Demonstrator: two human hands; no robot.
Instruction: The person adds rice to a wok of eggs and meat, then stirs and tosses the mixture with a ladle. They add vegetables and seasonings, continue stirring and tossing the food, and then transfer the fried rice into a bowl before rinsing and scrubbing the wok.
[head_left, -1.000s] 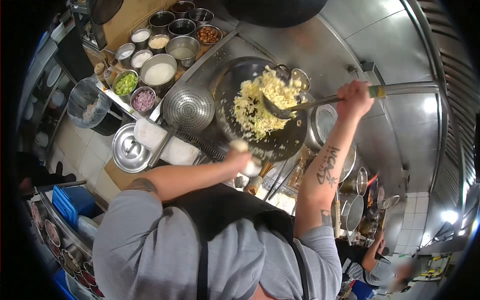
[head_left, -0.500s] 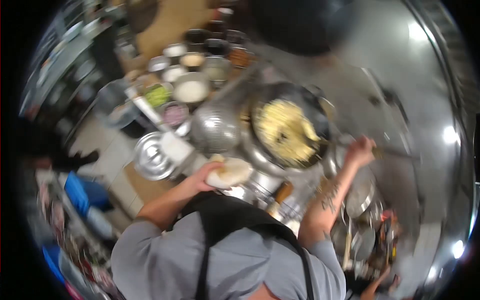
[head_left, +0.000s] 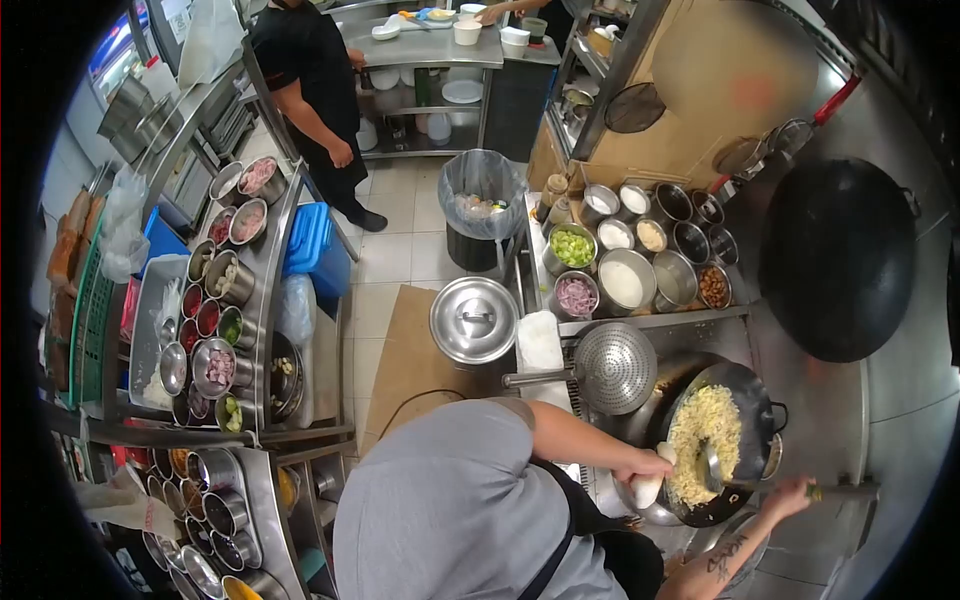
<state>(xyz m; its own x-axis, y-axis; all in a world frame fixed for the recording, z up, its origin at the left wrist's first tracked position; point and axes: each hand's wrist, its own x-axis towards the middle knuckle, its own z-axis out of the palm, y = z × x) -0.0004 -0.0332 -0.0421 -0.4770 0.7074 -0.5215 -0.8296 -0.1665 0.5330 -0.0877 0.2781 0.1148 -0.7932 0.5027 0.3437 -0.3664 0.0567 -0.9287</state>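
Left hand [head_left: 640,464] brought cloth [head_left: 647,491] to wok [head_left: 752,402]; forearm lettering [head_left: 726,556] unreadable.

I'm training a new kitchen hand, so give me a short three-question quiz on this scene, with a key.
1. True or false: the left hand holds the ladle.
2. Which is perforated? A) the round metal lid B) the strainer C) the waste bin
3. Fill in: the food in the wok is mostly ____ in colour.

Key: 1. False; the right hand holds it, the left a white cloth. 2. B. 3. Yellow.
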